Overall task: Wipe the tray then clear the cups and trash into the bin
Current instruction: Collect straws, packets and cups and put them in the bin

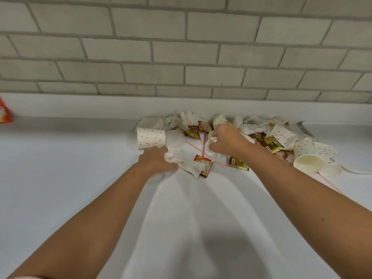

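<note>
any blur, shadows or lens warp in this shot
Head view: wide-angle warp bows the brick wall courses; the forearms throw soft shadows onto the white counter; the left hand on crumpled tissue looks slightly smeared; the right hand is sharper; lighting even, no strong glare.

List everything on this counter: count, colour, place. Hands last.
paper cups: about six, white with orange dots, tipped across the pile
clear lid: one, beside the left cup
crumpled napkins: several, white, throughout
sachets: several, red or gold-brown, centre
straws: a few, red-striped, centre and right
orange packet: one, far left
tray: white, right edge
left hand: shut on tissue
right hand: shut on tissue
</note>
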{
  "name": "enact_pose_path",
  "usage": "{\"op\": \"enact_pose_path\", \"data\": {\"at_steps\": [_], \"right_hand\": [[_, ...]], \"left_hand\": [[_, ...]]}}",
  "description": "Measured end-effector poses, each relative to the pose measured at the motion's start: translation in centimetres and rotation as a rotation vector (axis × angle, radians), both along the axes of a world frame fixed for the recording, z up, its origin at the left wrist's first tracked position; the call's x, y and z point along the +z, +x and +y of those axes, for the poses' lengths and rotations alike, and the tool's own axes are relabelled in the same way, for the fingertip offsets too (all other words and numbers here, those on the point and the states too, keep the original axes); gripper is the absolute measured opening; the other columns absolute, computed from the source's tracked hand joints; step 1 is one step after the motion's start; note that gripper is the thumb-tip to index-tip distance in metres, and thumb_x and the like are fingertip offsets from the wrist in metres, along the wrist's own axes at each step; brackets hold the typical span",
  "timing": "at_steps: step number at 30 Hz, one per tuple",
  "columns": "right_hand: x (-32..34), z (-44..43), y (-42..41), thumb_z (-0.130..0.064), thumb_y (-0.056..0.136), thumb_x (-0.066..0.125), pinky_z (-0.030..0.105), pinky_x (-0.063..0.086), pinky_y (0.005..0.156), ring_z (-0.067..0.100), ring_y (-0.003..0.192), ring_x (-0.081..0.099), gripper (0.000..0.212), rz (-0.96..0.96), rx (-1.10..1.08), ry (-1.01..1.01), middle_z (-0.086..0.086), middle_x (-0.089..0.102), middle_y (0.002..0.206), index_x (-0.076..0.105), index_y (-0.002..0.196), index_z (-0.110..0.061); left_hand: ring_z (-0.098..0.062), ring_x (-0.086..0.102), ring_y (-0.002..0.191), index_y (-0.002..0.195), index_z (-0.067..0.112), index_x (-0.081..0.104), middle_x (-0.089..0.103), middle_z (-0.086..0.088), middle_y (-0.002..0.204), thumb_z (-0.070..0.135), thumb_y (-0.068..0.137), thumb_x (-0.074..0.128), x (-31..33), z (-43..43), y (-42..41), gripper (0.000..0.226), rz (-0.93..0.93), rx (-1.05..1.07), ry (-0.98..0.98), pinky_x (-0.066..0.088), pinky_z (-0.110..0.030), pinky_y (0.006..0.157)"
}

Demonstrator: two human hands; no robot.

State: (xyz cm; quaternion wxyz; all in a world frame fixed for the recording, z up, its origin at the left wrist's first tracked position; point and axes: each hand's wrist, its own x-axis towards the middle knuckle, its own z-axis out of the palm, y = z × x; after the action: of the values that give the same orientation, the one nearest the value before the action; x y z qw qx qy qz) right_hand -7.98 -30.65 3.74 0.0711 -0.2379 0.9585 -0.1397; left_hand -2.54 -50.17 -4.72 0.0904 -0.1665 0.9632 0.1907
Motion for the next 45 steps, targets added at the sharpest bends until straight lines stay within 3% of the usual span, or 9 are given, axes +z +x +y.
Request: {"op": "enact_pose_path", "data": {"at_steps": [2, 5, 10, 19, 24, 29, 31, 37, 45], "right_hand": [[-0.2, 0.0, 0.0, 0.001, 0.083, 0.051, 0.019, 0.036, 0.046, 0.024, 0.068, 0.053, 0.011, -0.056, 0.035, -0.043, 0.006, 0.055, 0.084, 0.059, 0.085, -0.007], [-1.0, -0.2, -0.1, 0.0, 0.087, 0.048, 0.025, 0.035, 0.05, 0.018, 0.062, 0.047, 0.025, -0.094, 0.11, -0.057, 0.008, 0.052, 0.084, 0.051, 0.111, -0.004], [-2.7, -1.8, -0.1, -0.02, 0.097, 0.043, 0.024, 0.043, 0.072, 0.02, 0.096, 0.054, 0.036, -0.132, 0.174, -0.04, 0.004, 0.056, 0.107, 0.049, 0.129, -0.007], [-6.9, -6.1, 0.1, -0.028, 0.096, 0.045, 0.034, 0.043, 0.091, 0.027, 0.121, 0.048, 0.047, -0.109, 0.226, 0.13, 0.009, 0.038, 0.139, 0.038, 0.14, -0.011], [-9.6, -8.2, 0.4, -0.018, 0.09, 0.059, 0.033, 0.045, 0.08, 0.028, 0.109, 0.055, 0.032, -0.001, 0.246, 0.272, 0.009, 0.047, 0.123, 0.053, 0.121, -0.009], [-7.6, -7.2, 0.4, -0.015, 0.09, 0.056, 0.027, 0.037, 0.071, 0.026, 0.096, 0.055, 0.008, -0.059, 0.211, 0.001, 0.01, 0.057, 0.101, 0.055, 0.085, -0.009], [-5.6, -6.0, 0.4, -0.016, 0.091, 0.051, 0.027, 0.036, 0.064, 0.022, 0.082, 0.05, 0.028, -0.078, 0.16, -0.136, 0.003, 0.049, 0.08, 0.041, 0.064, -0.017], [-0.9, -0.6, 0.7, -0.013, 0.089, 0.05, 0.027, 0.037, 0.063, 0.015, 0.072, 0.051, 0.018, -0.176, 0.028, -0.529, 0.004, 0.058, 0.081, 0.063, 0.092, -0.001], [0.7, 10.0, 2.7, -0.008, 0.086, 0.051, 0.024, 0.028, 0.053, 0.011, 0.055, 0.04, 0.024, -0.222, -0.187, -0.573, -0.001, 0.046, 0.063, 0.047, 0.063, -0.014]], "left_hand": [[-0.021, 0.056, 0.096, 0.08, 0.017, 0.049, 0.056, -0.001, 0.092, 0.044, 0.08, 0.06, -0.8, -0.1, -0.3, 0.029, 0.062, -0.018, 0.003, 0.042, -0.03, 0.074], [-0.021, 0.052, 0.085, 0.07, 0.015, 0.047, 0.053, 0.0, 0.081, 0.027, 0.09, 0.054, 0.0, 0.0, -0.3, 0.024, 0.117, 0.001, 0.116, 0.033, -0.025, 0.062], [-0.027, 0.05, 0.115, 0.125, 0.009, 0.053, 0.052, -0.01, 0.13, 0.031, 0.094, 0.051, 3.3, -0.3, 0.2, 0.038, 0.258, 0.123, 0.404, 0.042, -0.033, 0.09], [-0.017, 0.055, 0.071, 0.088, 0.02, 0.058, 0.056, 0.002, 0.079, 0.013, 0.09, 0.052, 4.6, -2.6, 0.8, 0.01, 0.437, 0.246, 0.679, 0.048, -0.026, 0.055], [-0.015, 0.054, 0.068, 0.09, 0.017, 0.057, 0.055, 0.003, 0.077, 0.013, 0.09, 0.052, 4.3, -2.7, 1.1, 0.007, 0.47, 0.242, 0.668, 0.047, -0.025, 0.052], [-0.015, 0.055, 0.071, 0.094, 0.018, 0.056, 0.056, 0.004, 0.079, 0.018, 0.092, 0.052, 4.6, -2.5, 1.0, 0.005, 0.524, 0.26, 0.686, 0.048, -0.026, 0.056], [-0.013, 0.055, 0.069, 0.091, 0.02, 0.055, 0.056, 0.004, 0.078, 0.02, 0.092, 0.052, 4.9, -2.0, 0.8, 0.003, 0.545, 0.249, 0.694, 0.047, -0.027, 0.057], [-0.015, 0.055, 0.072, 0.098, 0.017, 0.055, 0.056, 0.003, 0.08, 0.025, 0.092, 0.053, 6.0, 1.9, -0.6, 0.01, 0.536, 0.134, 0.698, 0.045, -0.025, 0.053], [-0.027, 0.059, 0.096, 0.112, 0.013, 0.053, 0.059, -0.006, 0.103, 0.029, 0.091, 0.051, 5.8, 12.3, -2.4, 0.026, 0.406, -0.108, 0.694, 0.049, -0.036, 0.071]]}}
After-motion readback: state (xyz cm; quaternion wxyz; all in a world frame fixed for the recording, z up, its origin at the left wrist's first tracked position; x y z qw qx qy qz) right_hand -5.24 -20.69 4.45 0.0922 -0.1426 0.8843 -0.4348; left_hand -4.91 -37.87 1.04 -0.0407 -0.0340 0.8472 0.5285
